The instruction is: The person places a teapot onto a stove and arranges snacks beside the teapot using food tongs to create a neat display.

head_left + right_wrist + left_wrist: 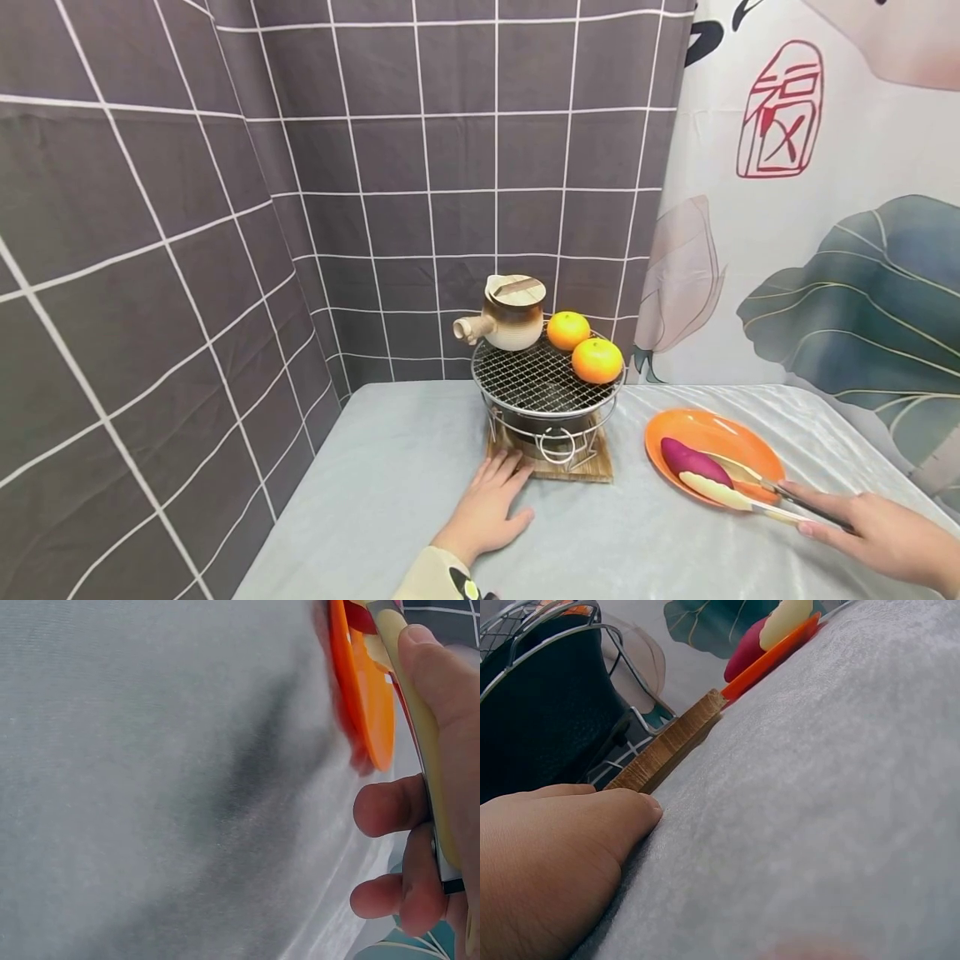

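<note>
My right hand (888,529) grips tongs (716,490) with cream tips and metal arms. The tips lie on both sides of a purple sweet potato (693,462), which is on an orange plate (705,423); whether they squeeze it I cannot tell. In the right wrist view, the thumb lies along one arm of the tongs (424,742) and fingers curl at the other. My left hand (487,508) rests palm down on the table, fingers extended to the left front corner of a wooden board (596,473). A round tabletop grill (517,379) stands on that board.
On the grill's mesh sit a small clay pot (517,329) with a wooden lid and side handle, and two oranges (597,361) (568,330). A pale cloth covers the table (390,467). Dark tiled-pattern walls (457,150) and a printed curtain (697,333) stand behind.
</note>
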### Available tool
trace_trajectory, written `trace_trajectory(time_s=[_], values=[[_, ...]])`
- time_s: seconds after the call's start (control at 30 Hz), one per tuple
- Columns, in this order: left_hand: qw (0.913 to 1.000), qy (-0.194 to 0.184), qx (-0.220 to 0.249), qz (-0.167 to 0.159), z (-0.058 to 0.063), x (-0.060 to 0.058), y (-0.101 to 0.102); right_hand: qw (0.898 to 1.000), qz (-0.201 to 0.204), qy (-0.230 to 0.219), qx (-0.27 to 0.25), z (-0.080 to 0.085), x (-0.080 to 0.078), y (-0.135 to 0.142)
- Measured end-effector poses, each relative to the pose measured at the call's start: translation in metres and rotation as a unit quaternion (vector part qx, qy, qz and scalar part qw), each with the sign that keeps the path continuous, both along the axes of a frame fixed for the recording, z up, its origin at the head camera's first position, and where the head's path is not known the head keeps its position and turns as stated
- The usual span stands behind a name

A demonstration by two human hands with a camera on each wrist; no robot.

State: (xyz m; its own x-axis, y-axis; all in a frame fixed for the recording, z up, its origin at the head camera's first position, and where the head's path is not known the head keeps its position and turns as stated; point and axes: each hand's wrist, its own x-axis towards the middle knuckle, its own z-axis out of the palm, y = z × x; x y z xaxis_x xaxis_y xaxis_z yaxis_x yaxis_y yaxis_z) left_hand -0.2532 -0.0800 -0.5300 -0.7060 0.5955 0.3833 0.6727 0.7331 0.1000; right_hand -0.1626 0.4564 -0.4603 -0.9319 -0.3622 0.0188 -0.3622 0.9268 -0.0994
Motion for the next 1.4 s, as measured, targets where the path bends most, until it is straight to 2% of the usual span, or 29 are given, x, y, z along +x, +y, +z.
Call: trace_trajectory(time_s=[0.2, 0.33, 0.43, 0.57, 0.67, 0.87, 1.17, 1.4], values=[[1.0, -0.007, 0.001, 0.003, 0.001, 0.001, 0.0, 0.999, -0.028, 0.023, 0.017, 0.016, -0.003, -0.002], [0.9999, -0.014, -0.003, 0.008, 0.0, 0.0, 0.0, 0.998, -0.051, -0.001, 0.03, 0.034, -0.01, -0.002], [0.9998, -0.018, -0.004, 0.008, 0.001, 0.001, 0.0, 0.998, -0.044, 0.023, 0.032, 0.046, -0.01, -0.001], [0.9999, -0.011, -0.003, 0.005, 0.002, 0.001, 0.0, 0.994, -0.004, 0.11, 0.012, 0.058, -0.009, 0.0], [1.0, -0.008, -0.003, 0.003, 0.001, 0.0, -0.001, 0.988, 0.013, 0.155, 0.001, 0.068, -0.008, -0.001], [1.0, -0.008, -0.003, 0.002, 0.0, 0.001, 0.0, 0.99, -0.01, 0.141, 0.024, 0.091, -0.01, -0.004], [1.0, -0.006, 0.0, 0.0, -0.002, 0.001, 0.001, 0.987, -0.003, 0.156, 0.043, 0.126, -0.012, -0.015], [1.0, -0.006, 0.003, -0.002, -0.002, 0.001, 0.0, 0.981, 0.032, 0.192, 0.022, 0.145, -0.013, -0.031]])
